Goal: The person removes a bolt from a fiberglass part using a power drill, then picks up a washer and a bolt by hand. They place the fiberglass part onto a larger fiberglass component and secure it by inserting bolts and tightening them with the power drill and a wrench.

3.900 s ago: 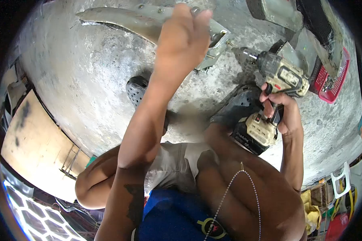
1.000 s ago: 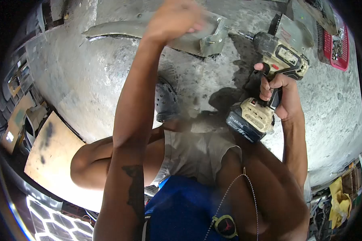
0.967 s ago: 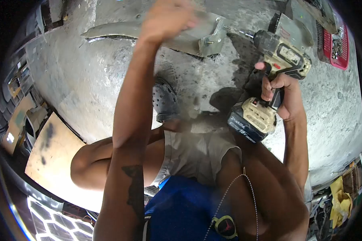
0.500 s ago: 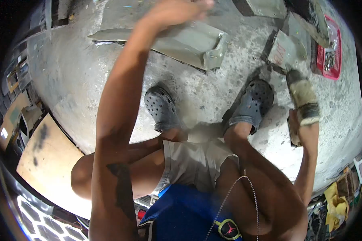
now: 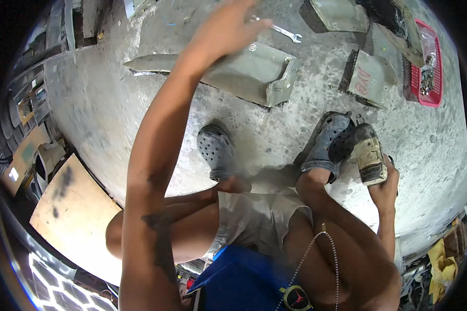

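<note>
My left hand [image 5: 225, 32] is stretched out at the top of the view, somewhat blurred, thumb and fingers apart. Just beyond its thumb a combination wrench [image 5: 285, 33] lies on the floor; the wrench's far end is close to the fingers. Under my left forearm is a long, dull grey-green panel [image 5: 249, 67] with a folded end. My right hand [image 5: 388, 182] is wrapped around the handle of a worn cordless drill [image 5: 369, 155], whose nose points away from me beside my right shoe. Most of the drill's grip is hidden behind its body.
A panel piece with red writing [image 5: 369, 78] lies at right, near a pink basket [image 5: 439, 78] of small metal hardware. Another grey piece [image 5: 342, 15] is farther back. My grey clogs [image 5: 215, 147] stand on the concrete floor. A tan board [image 5: 75, 207] leans at lower left.
The drill has swung left and closer to my right shoe, away from the panel with red writing. My left hand has shifted slightly, and the wrench now shows.
</note>
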